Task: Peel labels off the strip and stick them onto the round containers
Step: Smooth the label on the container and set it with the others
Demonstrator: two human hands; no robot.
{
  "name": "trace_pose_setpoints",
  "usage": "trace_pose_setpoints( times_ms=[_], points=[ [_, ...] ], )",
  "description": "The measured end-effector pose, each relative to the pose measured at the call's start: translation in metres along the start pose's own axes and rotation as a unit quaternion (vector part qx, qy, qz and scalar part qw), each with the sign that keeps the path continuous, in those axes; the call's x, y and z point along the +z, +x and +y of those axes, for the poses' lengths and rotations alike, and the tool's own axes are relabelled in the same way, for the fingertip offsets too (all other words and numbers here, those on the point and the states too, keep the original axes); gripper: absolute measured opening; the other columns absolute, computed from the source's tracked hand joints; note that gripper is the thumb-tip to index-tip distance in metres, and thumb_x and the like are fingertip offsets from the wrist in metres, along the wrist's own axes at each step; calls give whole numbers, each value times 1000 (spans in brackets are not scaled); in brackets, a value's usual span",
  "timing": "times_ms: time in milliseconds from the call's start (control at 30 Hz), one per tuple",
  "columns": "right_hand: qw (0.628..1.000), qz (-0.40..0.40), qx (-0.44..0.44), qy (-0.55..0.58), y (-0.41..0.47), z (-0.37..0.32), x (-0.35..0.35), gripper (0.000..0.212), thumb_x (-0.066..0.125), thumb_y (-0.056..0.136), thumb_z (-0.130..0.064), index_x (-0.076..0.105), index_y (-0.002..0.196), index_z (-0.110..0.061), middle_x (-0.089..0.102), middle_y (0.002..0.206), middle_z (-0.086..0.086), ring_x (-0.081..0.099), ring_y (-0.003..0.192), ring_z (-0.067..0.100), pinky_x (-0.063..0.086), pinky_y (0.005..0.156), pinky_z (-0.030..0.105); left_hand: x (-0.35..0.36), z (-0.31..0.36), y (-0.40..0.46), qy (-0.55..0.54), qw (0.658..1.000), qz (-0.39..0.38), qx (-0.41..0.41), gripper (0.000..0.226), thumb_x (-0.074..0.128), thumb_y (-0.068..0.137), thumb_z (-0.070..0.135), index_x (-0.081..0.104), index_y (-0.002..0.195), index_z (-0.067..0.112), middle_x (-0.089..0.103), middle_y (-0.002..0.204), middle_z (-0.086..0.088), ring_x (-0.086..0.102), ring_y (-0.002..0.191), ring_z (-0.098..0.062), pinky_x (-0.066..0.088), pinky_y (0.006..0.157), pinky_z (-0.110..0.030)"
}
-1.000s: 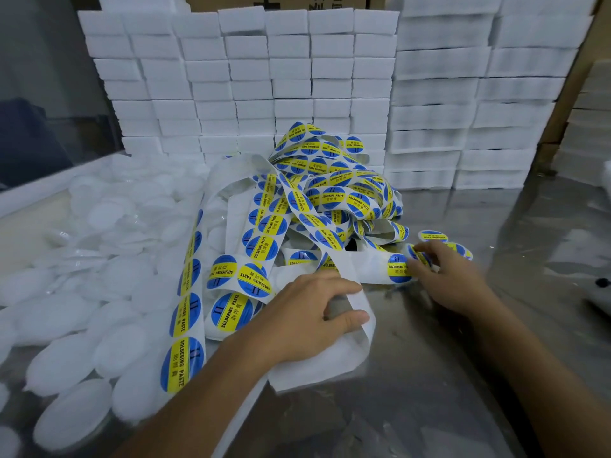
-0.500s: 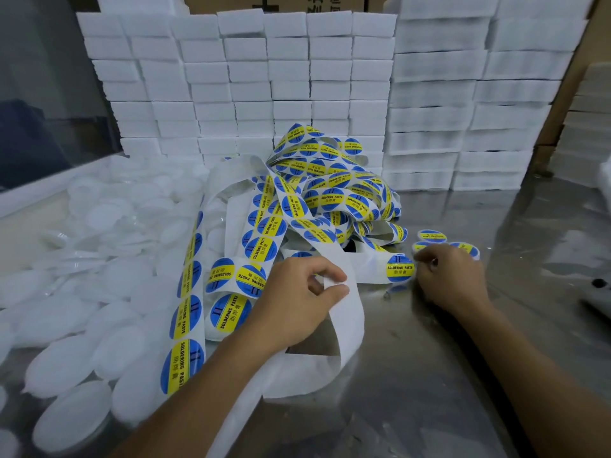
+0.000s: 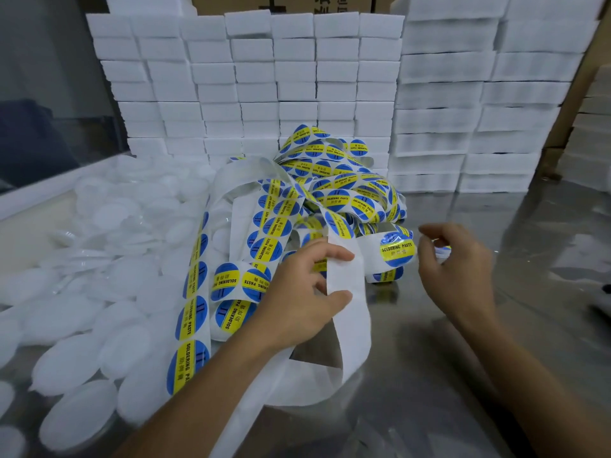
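The label (image 3: pixel 396 251) I was after sat at the free end of the strip (image 3: pixel 344 282), lifted off the table (image 3: pixel 429 375) and curling toward me, its blue and yellow face catching a glare. Half a second before, that end had lain flat and my right hand (image 3: pixel 458 272) had been down on the table pressing beside the labelled containers; now the hand had risen and hovered just beside the label's edge, thumb and forefinger curved toward each other but holding nothing, so the last sticking looked finished and the next peel not yet begun. My left hand (image 3: pixel 304 292) had shifted its hold and pinched the bare backing between thumb and fingers, drawing it taut and upward. A labelled container (image 3: pixel 388 276) stood under the raised end, another showing behind my right fingers. The tangled heap of strip rose behind, touching the stacked white boxes (image 3: pixel 297 77), so there was little room to go forward. The unlabelled containers (image 3: pixel 82 325) crowded the left side up to a raised rim (image 3: pixel 49 190). Open room lay to the right and near me on the bare shiny table, where I judged I could set finished pieces.
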State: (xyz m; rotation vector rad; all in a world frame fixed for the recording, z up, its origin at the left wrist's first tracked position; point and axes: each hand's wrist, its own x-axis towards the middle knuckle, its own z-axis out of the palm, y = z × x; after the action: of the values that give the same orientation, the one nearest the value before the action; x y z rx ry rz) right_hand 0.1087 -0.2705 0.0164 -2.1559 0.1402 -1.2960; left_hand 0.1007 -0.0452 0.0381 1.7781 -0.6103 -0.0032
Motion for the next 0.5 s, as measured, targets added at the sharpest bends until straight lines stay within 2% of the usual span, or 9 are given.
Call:
trace_pose_setpoints(
  times_ms=[100,167,233,300,333,400,433,500],
  points=[
    [998,13,-53,32,-6,-24,0,24,57,84,3,71,96,-10,65,89,1,57,82,16,42,76,28,1,-2,1,11,999,44,14,28,78,78,8,70,93,30,69,100,16,69,90,-8,59,76,-31],
    [999,-19,-24,43,-9,-31,3,32,51,79,7,72,96,-11,63,89,-1,56,83,16,39,74,26,0,-5,3,-3,996,91,14,19,78,79,11,72,80,29,73,88,7,69,84,-16,60,73,-36],
    [996,-59,57,40,-7,-27,5,39,46,75,9,73,94,-12,64,86,-3,58,82,20,37,70,25,-1,-6,3,-34,991,126,15,18,78,79,8,71,75,24,73,79,0,69,78,-27,58,67,-37],
    [988,-69,133,45,-4,-19,5,44,43,75,12,71,94,-15,67,87,-2,61,84,23,40,70,27,-2,-6,4,-74,988,138,10,25,76,79,-1,64,80,21,74,80,4,71,73,-19,58,64,-27],
    [986,-57,148,50,-3,-16,3,45,41,75,12,71,94,-15,68,89,0,62,86,24,44,73,29,-2,-6,5,-91,986,136,1,31,75,78,-4,58,86,21,75,85,3,72,74,-17,59,65,-28],
    [988,-19,144,60,0,-13,-2,43,40,77,11,70,95,-15,67,90,1,63,88,25,48,78,31,-1,-6,5,-119,984,128,-22,43,74,78,-6,47,94,23,74,99,-5,73,81,-23,60,70,-40],
    [989,-2,131,68,1,-14,-4,40,41,79,10,69,94,-15,68,88,0,63,85,23,47,76,28,-1,-6,5,-129,983,127,-29,48,74,78,-7,44,97,25,74,102,-6,73,83,-25,60,72,-43],
    [992,16,87,94,-1,-23,-4,30,47,83,2,69,92,-16,69,85,-2,62,78,13,44,69,16,0,-7,6,-144,981,127,-35,55,73,77,-9,40,103,27,74,100,-2,73,80,-21,61,68,-37]
  ],
)
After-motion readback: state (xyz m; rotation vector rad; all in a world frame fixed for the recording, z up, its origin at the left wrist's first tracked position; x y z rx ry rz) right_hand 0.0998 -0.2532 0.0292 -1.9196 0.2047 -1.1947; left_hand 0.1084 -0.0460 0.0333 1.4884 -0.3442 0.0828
